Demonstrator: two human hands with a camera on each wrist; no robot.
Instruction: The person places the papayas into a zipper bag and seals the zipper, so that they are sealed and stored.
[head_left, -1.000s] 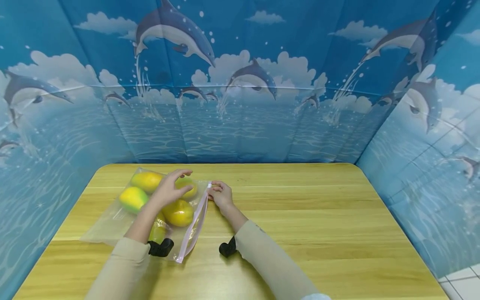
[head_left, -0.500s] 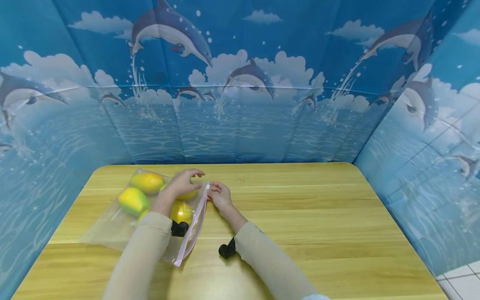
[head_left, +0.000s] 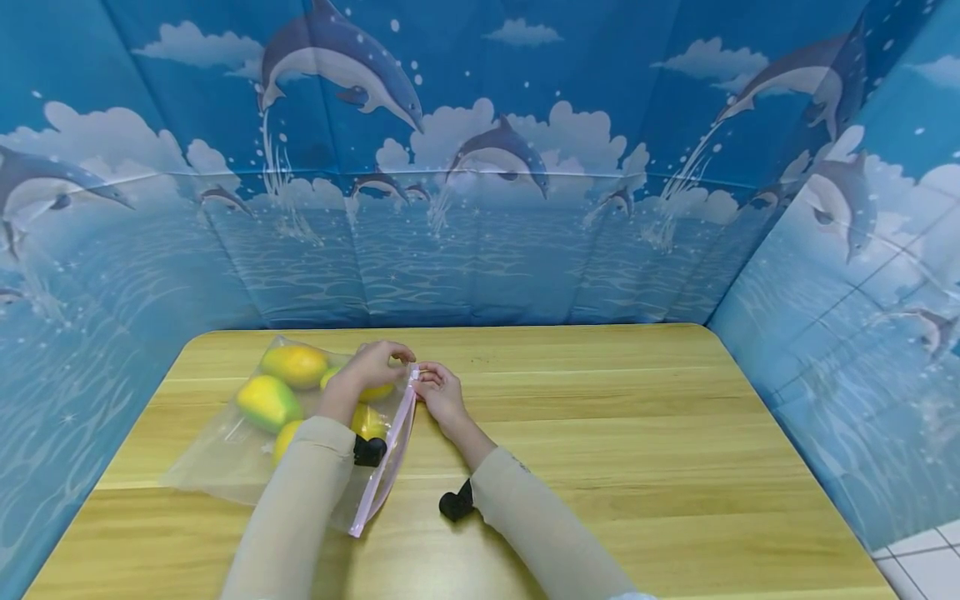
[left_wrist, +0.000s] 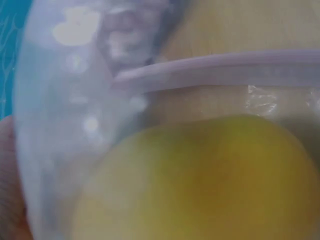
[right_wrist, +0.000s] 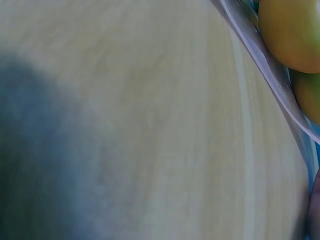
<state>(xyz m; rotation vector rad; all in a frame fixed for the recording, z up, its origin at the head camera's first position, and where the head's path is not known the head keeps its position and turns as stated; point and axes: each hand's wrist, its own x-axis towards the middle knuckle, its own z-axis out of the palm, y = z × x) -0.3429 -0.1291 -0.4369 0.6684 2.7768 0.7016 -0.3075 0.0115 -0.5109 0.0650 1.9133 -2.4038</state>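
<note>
A clear zip bag (head_left: pixel 217 467) with several yellow-green mangoes (head_left: pixel 267 403) inside lies flat on the left of the table. Its pink zip strip (head_left: pixel 382 479) runs along the right side, with a small white slider (head_left: pixel 414 373) at the far corner. My left hand (head_left: pixel 372 365) reaches over the bag, thumb and fingers pinching at that corner. From the right, my right hand (head_left: pixel 442 395) pinches the same corner beside the slider. In the left wrist view a mango (left_wrist: pixel 215 185) and the plastic fill most of the picture. The right wrist view has the strip (right_wrist: pixel 265 65) at upper right.
The wooden table (head_left: pixel 615 450) stretches to the right of the bag. Blue dolphin-print curtains (head_left: pixel 480 250) stand behind it and at both sides. A black wrist-camera mount (head_left: pixel 456 502) sticks out below my right sleeve, another (head_left: pixel 370 451) over the bag.
My left hand has moved right across the mangoes to the bag's far corner, and its spread fingers have closed there. My right hand keeps its hold; the strip's near end has shifted slightly nearer.
</note>
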